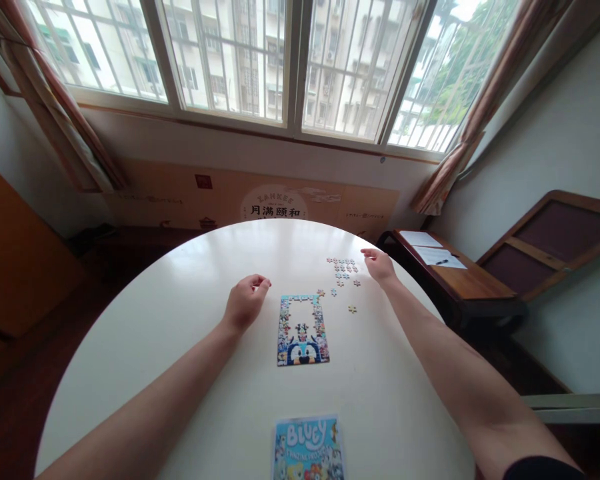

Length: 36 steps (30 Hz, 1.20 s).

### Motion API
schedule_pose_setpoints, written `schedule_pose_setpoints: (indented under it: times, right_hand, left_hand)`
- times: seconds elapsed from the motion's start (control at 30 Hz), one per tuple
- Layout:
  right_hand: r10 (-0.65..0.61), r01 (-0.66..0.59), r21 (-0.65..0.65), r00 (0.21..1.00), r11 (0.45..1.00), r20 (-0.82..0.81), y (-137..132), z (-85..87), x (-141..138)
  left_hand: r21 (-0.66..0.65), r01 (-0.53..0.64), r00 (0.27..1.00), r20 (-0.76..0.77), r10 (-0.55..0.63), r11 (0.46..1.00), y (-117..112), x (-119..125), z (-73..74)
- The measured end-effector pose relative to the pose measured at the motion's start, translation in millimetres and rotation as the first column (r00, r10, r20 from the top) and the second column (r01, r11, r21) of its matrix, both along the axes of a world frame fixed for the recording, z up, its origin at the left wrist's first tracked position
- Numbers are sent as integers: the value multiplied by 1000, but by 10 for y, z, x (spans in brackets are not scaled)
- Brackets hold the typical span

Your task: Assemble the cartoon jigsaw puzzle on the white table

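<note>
A partly assembled jigsaw puzzle [303, 355] lies flat on the white round table, its border and lower part joined around an open middle with a blue dog's face along the bottom. My left hand [246, 303] is just left of its upper corner, fingers curled and thumb against the fingertips; whatever they hold, if anything, is too small to make out. At the far right my right hand [380, 265] is beside the loose puzzle pieces [343, 269], its fingers stretched leftward and slightly apart, with nothing visible in them. A yellowish piece [353, 309] lies apart, nearer me.
A blue "Bluey" picture sheet or box [307, 450] lies at the table's [190, 413] near side. Beyond the right edge stands a wooden side table [480, 283] with papers [437, 257] and a pen. Barred windows and a wall are ahead.
</note>
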State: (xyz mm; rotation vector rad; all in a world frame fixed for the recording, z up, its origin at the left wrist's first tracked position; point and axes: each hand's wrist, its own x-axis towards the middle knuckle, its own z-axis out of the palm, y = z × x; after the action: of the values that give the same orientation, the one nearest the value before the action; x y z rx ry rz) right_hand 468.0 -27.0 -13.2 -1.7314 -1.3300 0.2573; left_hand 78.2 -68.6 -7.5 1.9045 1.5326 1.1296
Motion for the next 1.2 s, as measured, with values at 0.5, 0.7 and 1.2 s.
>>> schedule_pose_setpoints:
  times: [0.5, 0.7, 1.2]
  right_hand:
    - [225, -216, -204, 974, 955, 22, 107, 269, -135]
    - [434, -316, -435, 877, 843, 204, 49, 322, -388]
    - [355, -32, -588, 823, 808, 443, -57, 450, -684]
  left_hand:
    - [-41, -6, 1000, -9, 5, 999, -37, -7, 19]
    - [-49, -16, 1000, -5, 16, 999, -45, -6, 26]
    - [-29, 1, 1000, 23, -1, 1000, -53, 41, 7]
